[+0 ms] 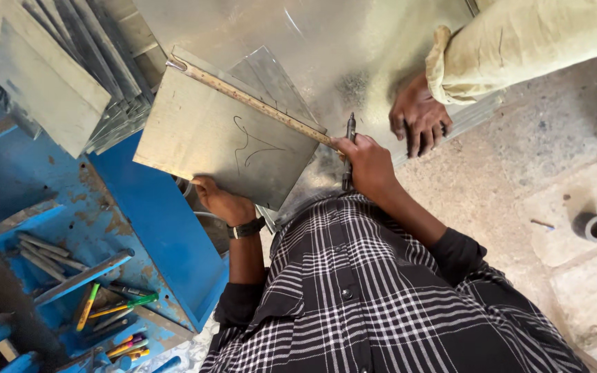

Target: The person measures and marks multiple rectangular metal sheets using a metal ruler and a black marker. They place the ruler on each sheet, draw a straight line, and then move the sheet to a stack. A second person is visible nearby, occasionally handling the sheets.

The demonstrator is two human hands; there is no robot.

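Left hand (221, 200) w/ black wrist band (247, 228), closed on bottom edge of flat grey metal sheet (209, 141), thumb side under it. Sheet square-ish, dull, smooth, w/ thin scratched curvy lines near the middle. Held up above a blue box, tilted.

Right hand (366, 162) closed around a dark thin pen-like tool (349, 148), tip pointing up, plus end of a long rusty metal ruler (253, 102). Ruler flat & narrow, lying slantwise along top edge of sheet, small hook at far end.

More grey sheet under & behind: big shiny one (326, 41), a bit speckled. Stack of flat grey plates (57, 76) at top left, edges fanned out.

Another person's hand (417, 117), pale green sleeve (519, 41), fingers spread, pressing on big sheet near its edge. Apart from right hand, just beside.

Blue metal box (146, 228), paint chipped, rusty spots. Inside: grey rods (39, 252), coloured pens & screwdriver-like bits (115, 307).

Floor rough, grey stone (506, 179). Small round ring of tape (595, 226) on it at right. Black & white check shirt (381, 304) below.
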